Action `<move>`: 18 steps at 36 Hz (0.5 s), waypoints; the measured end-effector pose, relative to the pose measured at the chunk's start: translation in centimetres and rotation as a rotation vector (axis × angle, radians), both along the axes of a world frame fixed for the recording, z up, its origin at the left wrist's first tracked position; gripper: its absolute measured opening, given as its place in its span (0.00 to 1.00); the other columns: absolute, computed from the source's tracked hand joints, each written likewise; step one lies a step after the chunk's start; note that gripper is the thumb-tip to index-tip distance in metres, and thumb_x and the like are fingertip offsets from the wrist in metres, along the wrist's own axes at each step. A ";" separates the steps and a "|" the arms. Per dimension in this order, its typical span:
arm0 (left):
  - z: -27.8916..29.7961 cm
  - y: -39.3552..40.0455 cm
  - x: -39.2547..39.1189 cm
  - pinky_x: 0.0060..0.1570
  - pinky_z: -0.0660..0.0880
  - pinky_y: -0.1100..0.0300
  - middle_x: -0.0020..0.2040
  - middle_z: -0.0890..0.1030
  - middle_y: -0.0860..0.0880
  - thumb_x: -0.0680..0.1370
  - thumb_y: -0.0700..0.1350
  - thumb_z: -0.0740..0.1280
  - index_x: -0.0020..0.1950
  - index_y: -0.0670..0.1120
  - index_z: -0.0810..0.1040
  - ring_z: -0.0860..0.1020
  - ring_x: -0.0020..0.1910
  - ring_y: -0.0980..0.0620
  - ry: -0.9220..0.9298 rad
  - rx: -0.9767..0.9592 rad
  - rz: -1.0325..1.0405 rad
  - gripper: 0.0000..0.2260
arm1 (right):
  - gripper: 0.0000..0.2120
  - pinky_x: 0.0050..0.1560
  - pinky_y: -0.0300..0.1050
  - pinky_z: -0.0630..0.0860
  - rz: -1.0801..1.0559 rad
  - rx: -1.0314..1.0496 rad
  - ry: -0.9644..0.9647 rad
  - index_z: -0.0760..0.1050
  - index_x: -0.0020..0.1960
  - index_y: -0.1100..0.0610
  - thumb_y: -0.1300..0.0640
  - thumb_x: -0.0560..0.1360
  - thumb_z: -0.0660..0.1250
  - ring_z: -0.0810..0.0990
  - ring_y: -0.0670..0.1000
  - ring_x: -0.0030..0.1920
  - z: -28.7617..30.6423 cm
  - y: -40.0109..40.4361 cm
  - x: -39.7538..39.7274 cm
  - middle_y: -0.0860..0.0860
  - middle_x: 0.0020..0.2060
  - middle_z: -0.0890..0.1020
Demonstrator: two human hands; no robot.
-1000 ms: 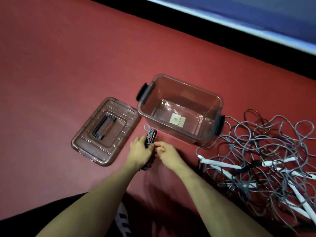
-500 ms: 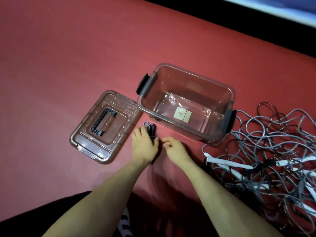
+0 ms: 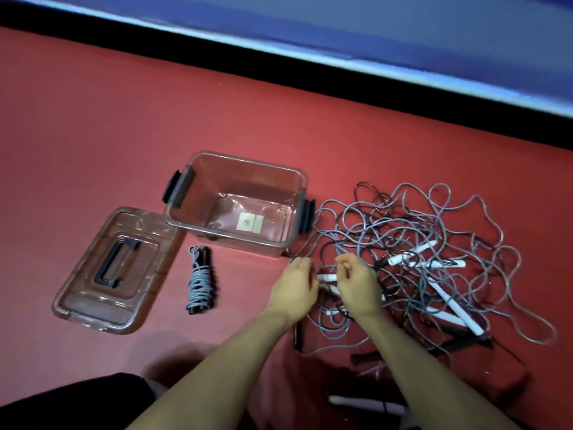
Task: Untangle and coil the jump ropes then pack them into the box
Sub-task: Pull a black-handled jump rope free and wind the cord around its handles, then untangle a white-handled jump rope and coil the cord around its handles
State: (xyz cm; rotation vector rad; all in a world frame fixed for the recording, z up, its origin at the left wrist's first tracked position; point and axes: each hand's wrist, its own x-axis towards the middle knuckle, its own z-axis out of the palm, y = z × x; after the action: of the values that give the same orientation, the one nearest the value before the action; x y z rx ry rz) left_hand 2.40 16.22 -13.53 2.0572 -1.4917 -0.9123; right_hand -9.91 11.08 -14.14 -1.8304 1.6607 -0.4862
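One lid (image 3: 114, 268), lower left of the frame, lies flat on the red floor (image 3: 93, 119), black handle up. One coiled jump rope (image 3: 200, 280) lies just right of it, below the box. One clear box (image 3: 238, 206), centre frame, stands open and holds only a pale label (image 3: 250, 224) on its bottom. Left hand (image 3: 294, 290) and right hand (image 3: 359, 287) hover over the tangled ropes (image 3: 418, 252) at right, fingers loosely curled; whether they pinch cord cannot be told. At least five white handles (image 3: 455, 308) show in the tangle.
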 end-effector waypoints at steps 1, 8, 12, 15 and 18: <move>0.1 -0.7 -0.4 0.49 0.70 0.48 0.49 0.74 0.43 0.77 0.40 0.60 0.47 0.42 0.71 0.73 0.50 0.41 -0.009 -0.017 -0.027 0.02 | 0.09 0.46 0.50 0.74 -0.006 0.008 -0.003 0.79 0.52 0.61 0.65 0.75 0.63 0.78 0.60 0.49 0.0 -0.5 -0.6 0.58 0.48 0.81; -0.8 -6.6 -3.5 0.54 0.70 0.45 0.57 0.71 0.44 0.77 0.40 0.61 0.59 0.41 0.73 0.69 0.55 0.42 -0.177 -0.047 -0.218 0.11 | 0.22 0.64 0.50 0.66 0.115 0.219 0.122 0.68 0.69 0.60 0.63 0.76 0.63 0.69 0.61 0.63 -2.2 -4.8 -3.9 0.59 0.62 0.71; -1.7 -8.5 -3.7 0.60 0.68 0.50 0.66 0.67 0.47 0.73 0.50 0.70 0.69 0.44 0.67 0.66 0.59 0.42 -0.361 0.054 -0.445 0.27 | 0.09 0.60 0.49 0.68 0.170 0.345 0.184 0.77 0.53 0.53 0.58 0.73 0.65 0.75 0.57 0.59 -2.8 -5.6 -3.6 0.52 0.51 0.81; -1.7 -8.8 -3.5 0.58 0.70 0.52 0.65 0.68 0.48 0.76 0.49 0.66 0.67 0.45 0.69 0.66 0.61 0.42 -0.399 0.090 -0.475 0.21 | 0.06 0.54 0.48 0.65 0.125 0.277 0.169 0.72 0.40 0.49 0.57 0.74 0.66 0.76 0.54 0.50 -2.0 -5.6 -3.8 0.45 0.35 0.75; -0.7 -8.5 -2.9 0.55 0.71 0.51 0.61 0.72 0.45 0.78 0.48 0.64 0.63 0.44 0.72 0.69 0.61 0.42 -0.333 0.068 -0.432 0.16 | 0.15 0.50 0.52 0.69 0.110 0.092 0.008 0.68 0.33 0.46 0.62 0.72 0.68 0.71 0.53 0.41 -0.8 -5.2 -4.5 0.44 0.28 0.69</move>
State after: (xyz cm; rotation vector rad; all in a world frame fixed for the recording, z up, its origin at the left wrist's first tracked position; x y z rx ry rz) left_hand -0.53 7.74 -14.26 2.0453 -2.1703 -0.8025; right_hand -14.40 5.85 -14.99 -1.8469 1.5514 -0.3503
